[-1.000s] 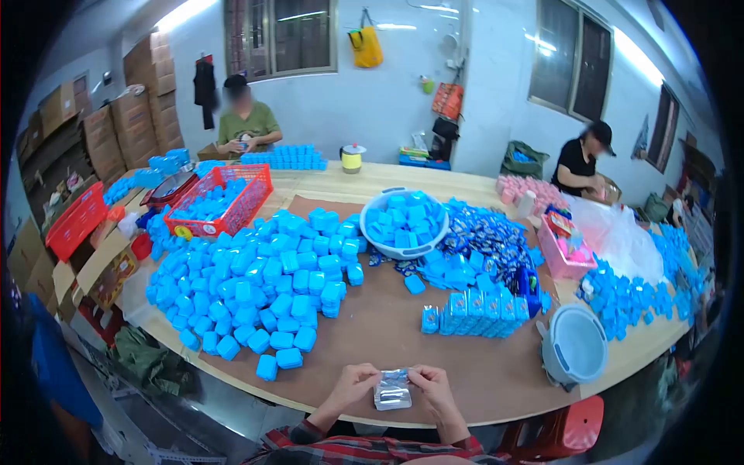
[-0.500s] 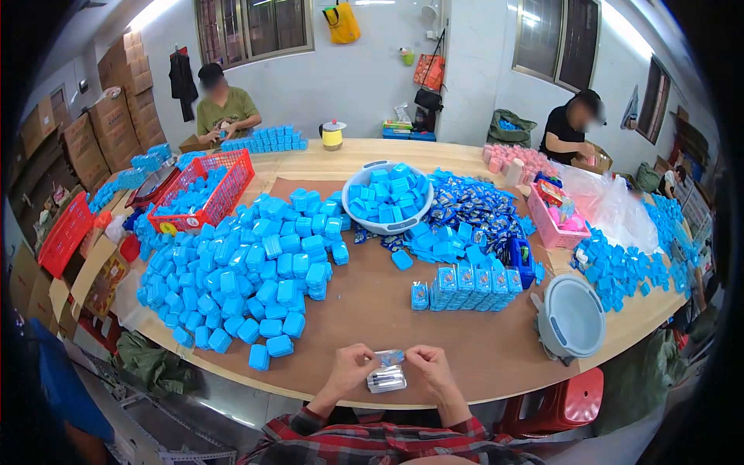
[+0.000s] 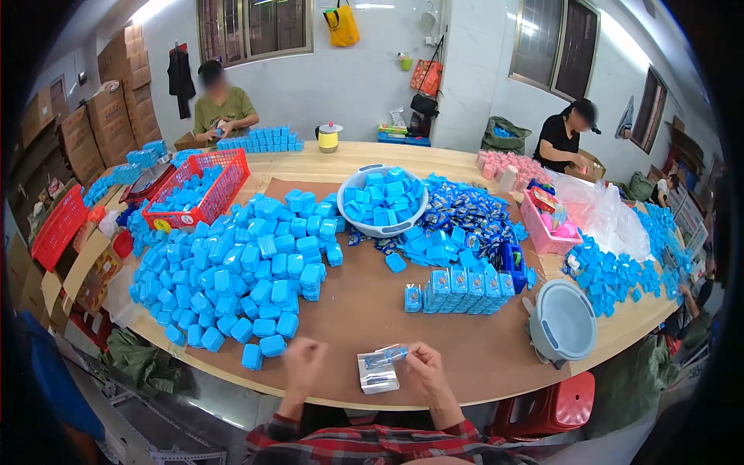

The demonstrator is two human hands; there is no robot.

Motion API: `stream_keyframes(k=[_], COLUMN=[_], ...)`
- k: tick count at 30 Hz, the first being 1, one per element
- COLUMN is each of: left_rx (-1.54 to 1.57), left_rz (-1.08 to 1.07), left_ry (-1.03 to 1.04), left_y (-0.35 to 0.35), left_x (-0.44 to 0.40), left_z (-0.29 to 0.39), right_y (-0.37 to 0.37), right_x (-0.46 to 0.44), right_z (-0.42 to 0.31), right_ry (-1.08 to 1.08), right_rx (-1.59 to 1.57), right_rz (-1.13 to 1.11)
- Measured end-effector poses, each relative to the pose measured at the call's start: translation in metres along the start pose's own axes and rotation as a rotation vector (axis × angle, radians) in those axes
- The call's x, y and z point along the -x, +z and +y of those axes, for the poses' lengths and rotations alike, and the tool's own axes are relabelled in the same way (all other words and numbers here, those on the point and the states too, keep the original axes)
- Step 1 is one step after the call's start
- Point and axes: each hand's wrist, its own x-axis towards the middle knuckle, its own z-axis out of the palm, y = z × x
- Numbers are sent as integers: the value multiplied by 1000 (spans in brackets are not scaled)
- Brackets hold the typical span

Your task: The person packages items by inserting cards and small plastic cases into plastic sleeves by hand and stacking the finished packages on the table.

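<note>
My right hand (image 3: 426, 370) pinches a small clear printed plastic packet (image 3: 386, 356) by its right end. Under the packet, a silvery block with dark slots (image 3: 379, 378) lies on the brown table cover; I cannot make out what it is. My left hand (image 3: 304, 363) is away from the packet, raised near the front edge of a big heap of small blue plastic cases (image 3: 225, 279). Motion smears its fingers, so their grip is unclear. Beyond my right hand stand stacked blue printed packs (image 3: 459, 291) in rows.
A grey-blue basin (image 3: 384, 231) full of blue cases stands mid-table beside a pile of dark blue packets (image 3: 473, 213). Another basin (image 3: 567, 319) is at right. A red crate (image 3: 203, 221) is at left, a pink basket (image 3: 546, 240) at right. Two people work across the table.
My left hand has let go of the packet and moved left toward the blue cases. The packet stays in my right hand, now tilted over the silvery block.
</note>
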Motion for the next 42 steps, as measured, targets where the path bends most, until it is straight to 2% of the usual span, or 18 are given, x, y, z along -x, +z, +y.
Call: stream_keyframes(k=[2,4,5,7,13,18,22,23,27,28,32,35,37,39,40,42], left_rx=[-273,-525,-530,-753,-735,-638,-666,-669,-566,-571,-318,-211,233,887,1016,1072], left_rz=[279,437,438,420,368,438,165,162,144,145,452,447,204,-103,-227,-475], left_ry=[50,145,144,43,-32,-91,-249,-255,-7,-9,-87,-48,-139,-347,-402,-433], left_y=[-29,-59,-70,-82,-71,-77,-86,-85,-73,-72,-71,-77,-66,-42,-29,-6], left_x=[-4,-5,-4,4,21,24,31,33,36,36,28,8,-1,0,5,14], left_z=[-14,-34,-48,-71,-89,-115,-125,-123,-104,-101,-80,-43,-8,21,34,49], right_y=[1,-3,-6,-8,1,2,4,6,13,14,9,8,9,10,10,9], right_x=[0,-4,-6,-7,-9,-8,-9,-10,-11,-10,-9,-11,-11,-8,-6,-4], right_z=[-5,0,5,14,14,12,15,14,18,19,16,18,22,25,26,24], right_ry=[-20,-11,-2,22,44,73,73,79,54,57,77,79,80,72,63,40], right_rx=[-66,-73,-79,-94,-92,-72,-93,-94,-148,-151,-97,-47,-2,14,39,94], right_rz=[69,62,56,47,34,72,85,88,79,78,78,101,127,117,98,60])
